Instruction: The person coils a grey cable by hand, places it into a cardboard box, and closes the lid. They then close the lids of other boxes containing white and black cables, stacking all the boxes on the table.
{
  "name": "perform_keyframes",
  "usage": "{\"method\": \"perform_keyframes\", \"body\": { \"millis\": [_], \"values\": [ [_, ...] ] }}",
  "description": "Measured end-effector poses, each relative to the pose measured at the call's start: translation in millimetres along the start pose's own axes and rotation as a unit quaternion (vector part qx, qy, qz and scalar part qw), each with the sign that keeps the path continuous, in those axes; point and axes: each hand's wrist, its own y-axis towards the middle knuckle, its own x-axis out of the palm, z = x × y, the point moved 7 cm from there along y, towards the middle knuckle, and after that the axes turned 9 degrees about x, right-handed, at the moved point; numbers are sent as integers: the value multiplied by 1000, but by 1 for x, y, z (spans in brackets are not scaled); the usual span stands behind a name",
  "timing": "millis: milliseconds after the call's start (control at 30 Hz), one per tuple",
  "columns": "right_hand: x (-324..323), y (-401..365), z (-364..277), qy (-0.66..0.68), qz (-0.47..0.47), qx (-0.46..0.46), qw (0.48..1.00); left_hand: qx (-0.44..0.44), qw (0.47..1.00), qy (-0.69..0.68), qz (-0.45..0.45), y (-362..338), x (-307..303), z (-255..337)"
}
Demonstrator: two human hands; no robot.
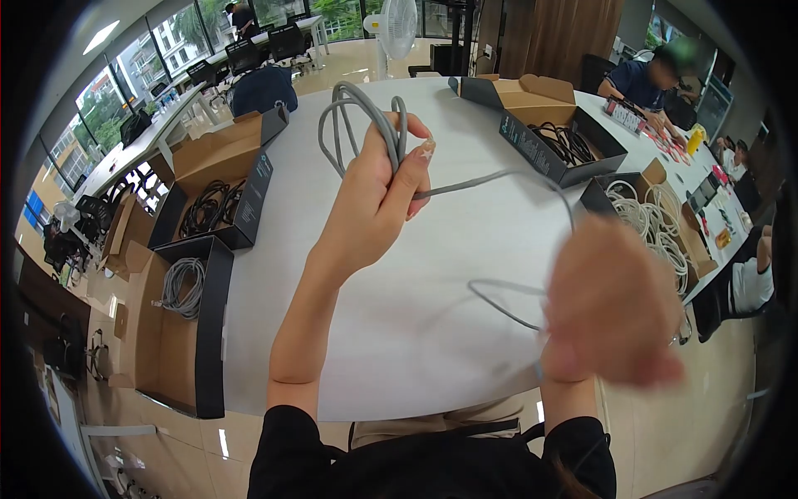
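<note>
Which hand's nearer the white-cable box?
Right. The right hand, blurred, is at the near-left side of the white-cable box; the left hand is well left of it, gripping grey cable.

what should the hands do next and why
Probably bring the right hand toward the left hand to add another loop: the left grips several loops of grey cable, while a slack, uncoiled length runs toward the blurred right hand.

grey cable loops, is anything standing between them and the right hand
Nothing visible blocks the way: the left hand grips the grey cable loops, and only a strand of the same cable crosses the gap toward the blurred right hand.
</note>
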Motion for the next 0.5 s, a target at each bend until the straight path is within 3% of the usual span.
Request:
{"method": "perform_keyframes", "body": {
  "millis": [67, 133, 200, 267, 300, 400, 500],
  "values": [
    [5, -5, -27, -1, -1, -50, 999, 13, 1000, 15, -3, 0, 0, 3],
    [9, -8, -41, -5, 27, -43, 999, 16, 1000, 14, -1, 0, 1, 4],
    [12, 5, -47, -39, -49, 35, 997, 7, 1000, -3, 7, 0, 1, 4],
    [11, 7, -47, -34, -124, 12, 992, 6, 1000, -6, 14, -1, -2, 5],
    [8, 7, -48, -14, -159, -46, 986, 7, 1000, -7, 19, -1, -3, 5],
    [11, 6, -46, 0, -114, 34, 993, 9, 1000, -6, 20, 0, -6, 4],
    [14, 3, -44, 31, -152, -38, 987, 19, 999, -16, 34, 1, -7, 3]
  ]
}}
